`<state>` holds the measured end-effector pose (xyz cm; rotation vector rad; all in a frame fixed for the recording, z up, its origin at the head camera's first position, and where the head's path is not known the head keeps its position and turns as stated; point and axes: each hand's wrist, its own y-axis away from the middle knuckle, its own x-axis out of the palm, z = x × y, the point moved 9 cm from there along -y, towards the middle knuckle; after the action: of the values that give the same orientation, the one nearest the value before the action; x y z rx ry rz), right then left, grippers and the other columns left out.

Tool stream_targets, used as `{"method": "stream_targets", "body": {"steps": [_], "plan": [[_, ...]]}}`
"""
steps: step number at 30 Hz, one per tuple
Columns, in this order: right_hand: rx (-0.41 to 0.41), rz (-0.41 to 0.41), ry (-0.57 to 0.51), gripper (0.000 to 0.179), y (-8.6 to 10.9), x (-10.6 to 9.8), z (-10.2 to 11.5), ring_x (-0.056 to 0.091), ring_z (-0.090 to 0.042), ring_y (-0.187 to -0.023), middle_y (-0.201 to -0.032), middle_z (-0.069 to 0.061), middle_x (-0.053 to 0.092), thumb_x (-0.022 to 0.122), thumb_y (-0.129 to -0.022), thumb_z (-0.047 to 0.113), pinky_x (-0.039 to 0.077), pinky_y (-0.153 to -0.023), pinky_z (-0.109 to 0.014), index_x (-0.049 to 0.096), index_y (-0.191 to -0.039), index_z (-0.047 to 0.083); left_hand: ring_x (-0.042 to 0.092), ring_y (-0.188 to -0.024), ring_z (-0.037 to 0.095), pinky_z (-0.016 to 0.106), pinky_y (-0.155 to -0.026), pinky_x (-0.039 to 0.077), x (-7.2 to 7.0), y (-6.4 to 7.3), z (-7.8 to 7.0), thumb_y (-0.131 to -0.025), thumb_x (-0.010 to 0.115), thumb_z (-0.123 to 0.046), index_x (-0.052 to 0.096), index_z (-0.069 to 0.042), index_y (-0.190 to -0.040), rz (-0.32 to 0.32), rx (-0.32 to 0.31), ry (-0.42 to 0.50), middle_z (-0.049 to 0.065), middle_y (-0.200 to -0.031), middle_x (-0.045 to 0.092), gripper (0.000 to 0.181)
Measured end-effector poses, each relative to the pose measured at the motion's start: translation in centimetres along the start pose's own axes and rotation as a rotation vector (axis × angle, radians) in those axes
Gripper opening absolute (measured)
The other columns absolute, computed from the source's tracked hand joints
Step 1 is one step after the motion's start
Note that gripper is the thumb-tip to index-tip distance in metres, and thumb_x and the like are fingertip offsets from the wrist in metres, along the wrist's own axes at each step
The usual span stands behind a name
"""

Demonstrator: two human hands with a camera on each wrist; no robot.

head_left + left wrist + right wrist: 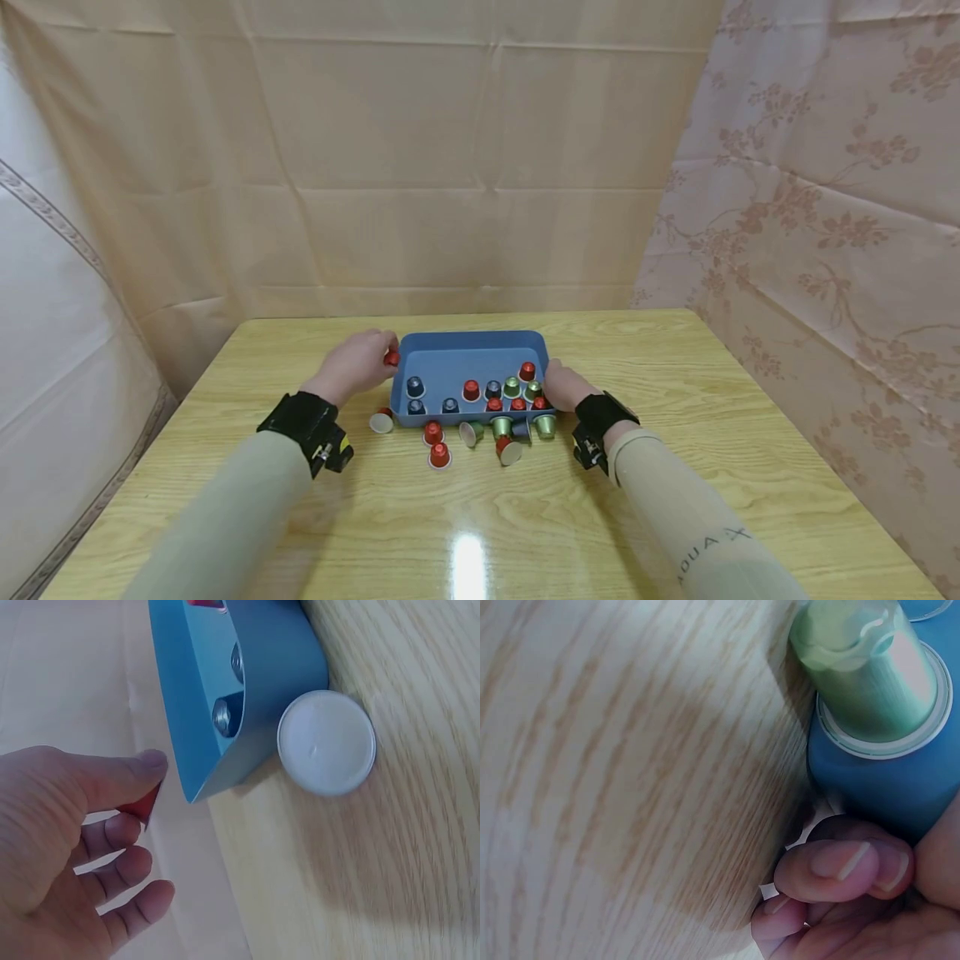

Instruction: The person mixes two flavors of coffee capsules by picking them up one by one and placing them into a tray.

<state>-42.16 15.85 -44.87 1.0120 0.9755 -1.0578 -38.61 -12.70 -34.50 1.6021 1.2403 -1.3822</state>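
Note:
My left hand (360,360) pinches a red coffee capsule (392,358) between thumb and fingers, just outside the left end of a blue tray (465,340). In the left wrist view the held capsule (142,804) is mostly hidden by the thumb. At the tray's right end, my right hand (566,386) lies against the side wall. Its fingers (829,870) look curled in the right wrist view, and I cannot tell whether they grip the tray. Inside the tray, dark blue capsules (416,386) stand at left; red (471,390) and green capsules (512,387) stand toward the right.
Several capsules lie or stand along the tray's front: a tipped one with its white lid showing (381,422), upright red ones (440,456), a tipped red one (508,452) and a green one (545,427). The wooden table (375,533) ends at a beige curtain (450,167).

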Motion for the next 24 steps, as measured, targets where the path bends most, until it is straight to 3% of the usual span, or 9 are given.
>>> {"method": "stream_targets", "body": {"steps": [8,12,16,24], "plan": [[0.011,0.01,0.02,0.03,0.7,-0.4,0.4,0.056,-0.024,-0.069,-0.079,-0.016,0.053,0.033,-0.099,0.011,0.046,-0.062,-0.034,0.038,-0.115,-0.014,0.051,-0.071,0.019,0.031,-0.063,0.044,1.1,-0.6,-1.7,-0.082,0.071,-0.021,0.061,-0.01,-0.096,0.014,0.063,-0.015,0.002,-0.079,0.055,0.02],[-0.01,0.005,0.064,0.029,0.7,-0.4,0.6,0.056,-0.024,-0.068,-0.079,-0.017,0.054,0.034,-0.098,0.009,0.046,-0.062,-0.034,0.039,-0.113,-0.015,0.053,-0.072,0.018,0.03,-0.065,0.047,2.0,-0.9,-2.2,-0.084,0.07,-0.022,0.06,-0.011,-0.098,0.038,0.057,-0.001,0.001,-0.082,0.057,0.02],[0.018,0.014,0.017,0.03,0.6,-0.3,0.3,0.056,-0.024,-0.07,-0.081,-0.017,0.054,0.033,-0.099,0.01,0.046,-0.063,-0.034,0.038,-0.116,-0.015,0.052,-0.075,0.017,0.03,-0.069,0.048,2.9,-1.0,-2.7,-0.085,0.068,-0.022,0.06,-0.013,-0.1,0.049,0.059,0.001,0.0,-0.084,0.057,0.02],[0.033,0.021,-0.001,0.031,0.6,-0.3,0.2,0.055,-0.023,-0.07,-0.082,-0.016,0.054,0.032,-0.099,0.012,0.046,-0.062,-0.033,0.038,-0.117,-0.013,0.051,-0.077,0.016,0.031,-0.071,0.046,4.1,-1.2,-3.9,-0.085,0.066,-0.021,0.062,-0.012,-0.102,0.038,0.151,-0.022,0.0,-0.088,0.057,0.02]]}}
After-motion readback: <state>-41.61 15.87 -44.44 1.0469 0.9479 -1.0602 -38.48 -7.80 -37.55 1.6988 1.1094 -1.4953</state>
